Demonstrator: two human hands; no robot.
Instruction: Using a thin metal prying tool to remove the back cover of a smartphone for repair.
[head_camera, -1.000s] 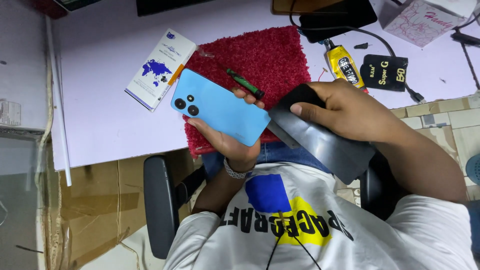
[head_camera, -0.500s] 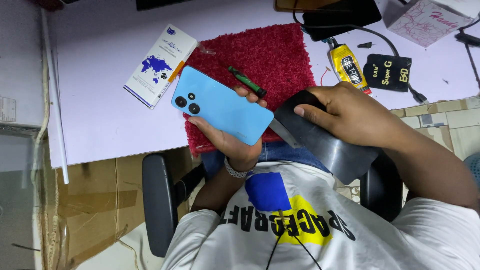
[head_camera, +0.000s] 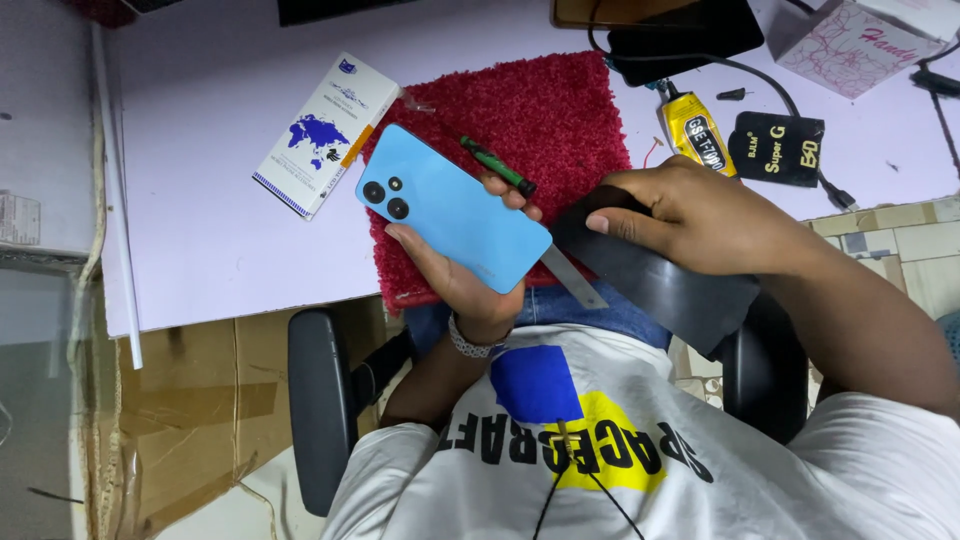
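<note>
The left hand (head_camera: 455, 285) is cradling a blue phone (head_camera: 452, 208), camera side up, its fingers (head_camera: 510, 192) curling round the edges, over the near edge of a red mat (head_camera: 520, 110) on the counter (head_camera: 200, 230). The right hand (head_camera: 690, 215) is pinching a black sheet (head_camera: 660, 290) just right of the phone.

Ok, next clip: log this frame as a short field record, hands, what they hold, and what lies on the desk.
left hand: holds a blue phone, back side up, camera lenses showing
right hand: grips a black sheet with a thin metal blade whose tip meets the phone's lower edge
under the phone: red mat
on the mat: green tool
desk, left: white box
desk, right: yellow tube, black packet
</note>
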